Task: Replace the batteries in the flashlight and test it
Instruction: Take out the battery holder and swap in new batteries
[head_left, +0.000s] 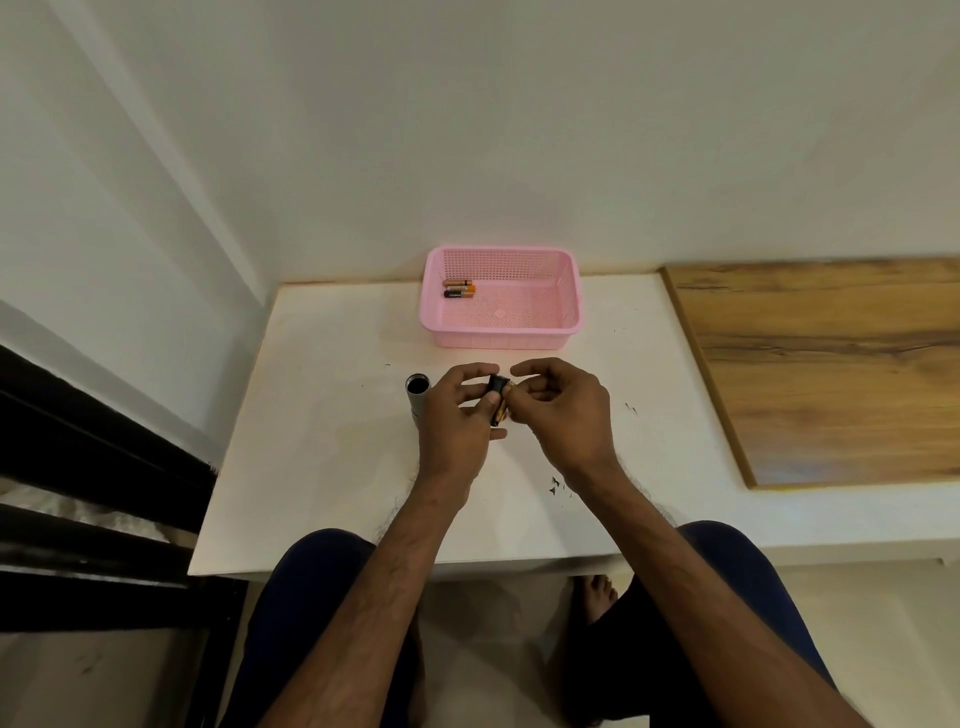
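The grey flashlight tube (417, 394) stands upright on the white table (332, 457) with its open end up, just left of my left hand (460, 415). That hand grips a small black battery holder (497, 387) with a gold battery in it. My right hand (563, 410) pinches the battery's end at the holder's right side. Two more batteries (459, 289) lie in the far left corner of the pink basket (569, 291).
The pink basket stands against the wall at the table's back. A wooden board (821, 374) lies on the right. A dark rail (93, 467) runs along the left. My knees are under the table's front edge.
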